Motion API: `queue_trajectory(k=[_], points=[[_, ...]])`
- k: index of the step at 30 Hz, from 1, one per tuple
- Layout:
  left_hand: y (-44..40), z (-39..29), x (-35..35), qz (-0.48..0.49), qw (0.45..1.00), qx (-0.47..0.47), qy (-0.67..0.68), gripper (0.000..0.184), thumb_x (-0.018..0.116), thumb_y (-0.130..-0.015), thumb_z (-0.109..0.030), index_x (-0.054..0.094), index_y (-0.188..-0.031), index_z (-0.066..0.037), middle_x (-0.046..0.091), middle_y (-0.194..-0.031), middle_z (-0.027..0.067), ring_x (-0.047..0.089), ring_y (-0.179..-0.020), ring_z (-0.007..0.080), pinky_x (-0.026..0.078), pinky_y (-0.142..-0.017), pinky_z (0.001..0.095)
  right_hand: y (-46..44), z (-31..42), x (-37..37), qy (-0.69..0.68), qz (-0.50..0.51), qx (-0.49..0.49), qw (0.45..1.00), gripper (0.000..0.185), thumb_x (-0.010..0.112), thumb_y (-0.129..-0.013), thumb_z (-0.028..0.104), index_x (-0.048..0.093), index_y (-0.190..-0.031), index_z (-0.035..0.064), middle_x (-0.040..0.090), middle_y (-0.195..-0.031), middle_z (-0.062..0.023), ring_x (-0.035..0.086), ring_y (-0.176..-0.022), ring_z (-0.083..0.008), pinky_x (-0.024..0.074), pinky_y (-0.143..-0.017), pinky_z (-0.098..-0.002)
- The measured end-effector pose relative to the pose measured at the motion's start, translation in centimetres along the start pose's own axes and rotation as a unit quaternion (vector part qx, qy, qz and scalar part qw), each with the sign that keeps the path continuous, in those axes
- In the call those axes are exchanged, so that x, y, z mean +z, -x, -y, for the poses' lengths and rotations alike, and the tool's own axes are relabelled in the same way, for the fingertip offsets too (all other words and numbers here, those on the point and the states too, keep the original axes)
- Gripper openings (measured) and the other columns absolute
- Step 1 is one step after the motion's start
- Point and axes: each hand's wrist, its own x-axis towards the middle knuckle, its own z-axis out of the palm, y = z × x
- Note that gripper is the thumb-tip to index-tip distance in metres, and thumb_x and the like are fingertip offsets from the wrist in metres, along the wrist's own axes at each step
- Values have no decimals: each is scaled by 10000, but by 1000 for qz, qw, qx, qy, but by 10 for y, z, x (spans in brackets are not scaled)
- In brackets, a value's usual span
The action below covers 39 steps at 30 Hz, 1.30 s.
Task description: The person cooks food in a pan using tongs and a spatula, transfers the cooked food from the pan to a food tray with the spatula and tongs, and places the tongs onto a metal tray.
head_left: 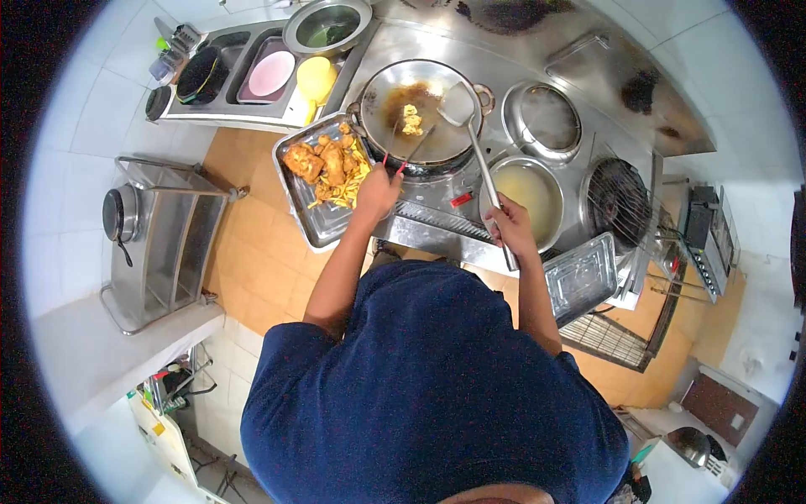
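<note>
My left hand (379, 193) is closed around red-handled tongs (411, 151), whose dark arms reach apart over the near side of the wok (378, 81). Between the arms, in the wok's oil, lies a small clump of yellow fried food (411, 120). With my right hand (512, 225) I grip the long handle of a metal wok spatula (457, 106); its blade rests at the wok's right side. Beside my left hand, a metal tray (323, 231) holds fried chicken (323, 161) and French fries (347, 186).
A pot of pale liquid (529, 197) stands beside my right hand, with a second round pan (544, 122) behind it. An empty metal tray (581, 277) sits at the front right. At the back left, a sink (243, 63) holds a pink bowl (271, 74), near a yellow ladle (316, 80).
</note>
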Motion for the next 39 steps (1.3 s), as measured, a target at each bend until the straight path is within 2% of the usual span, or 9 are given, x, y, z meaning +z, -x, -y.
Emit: queue_trajectory(k=[8, 15, 21, 24, 30, 35, 39], points=[[-18, -21, 17, -11, 998, 52, 39, 547, 635, -898, -310, 542, -1162, 160, 658, -919, 357, 653, -901, 498, 518, -811, 545, 14, -13, -14, -55, -23, 0, 998, 356, 554, -977, 114, 545, -1319, 17, 614, -820, -50, 486, -483, -70, 393, -353, -222], [29, -29, -26, -17, 999, -10, -28, 459, 623, -892, -334, 622, -950, 121, 657, -877, 345, 658, -855, 487, 520, -789, 543, 27, 5, -11, -25, -34, 14, 999, 404, 537, -970, 86, 532, -1367, 12, 608, -827, -37, 477, -486, -47, 370, -365, -202], [48, -25, -46, -1, 997, -12, -81, 437, 589, -895, -338, 662, -852, 91, 662, -846, 330, 664, -836, 477, 526, -780, 536, 33, 26, -9, 0, -19, 3, 1000, 396, 538, -972, 90, 538, -1359, 8, 604, -818, -28, 467, -480, -40, 375, -371, -200], [34, -35, -47, 31, 996, -7, -78, 427, 581, -902, -337, 677, -844, 75, 670, -858, 315, 666, -829, 471, 530, -780, 531, 30, 27, -9, 1, -20, -3, 1000, 390, 541, -974, 96, 542, -1354, 6, 604, -820, -29, 462, -473, -39, 376, -369, -202], [-7, -45, -20, -38, 995, 59, -72, 404, 610, -898, -320, 687, -832, 71, 683, -855, 285, 670, -822, 460, 543, -765, 519, 30, 30, -4, -4, -29, -4, 1000, 376, 546, -976, 101, 551, -1340, 3, 604, -826, -30, 458, -465, -38, 374, -364, -205], [5, -56, -34, -32, 996, 30, -75, 406, 616, -899, -313, 682, -837, 82, 678, -848, 293, 671, -828, 459, 546, -765, 511, 31, 21, -9, -16, -37, -5, 999, 364, 552, -973, 102, 564, -1324, 5, 607, -830, -34, 461, -454, -44, 371, -361, -209], [25, -45, -48, -5, 998, 11, -63, 436, 615, -901, -326, 683, -848, 101, 672, -856, 311, 667, -836, 472, 536, -778, 515, 12, 17, -8, 30, -29, -15, 999, 346, 549, -968, 94, 580, -1304, 17, 607, -813, -37, 467, -446, -54, 371, -356, -219]])
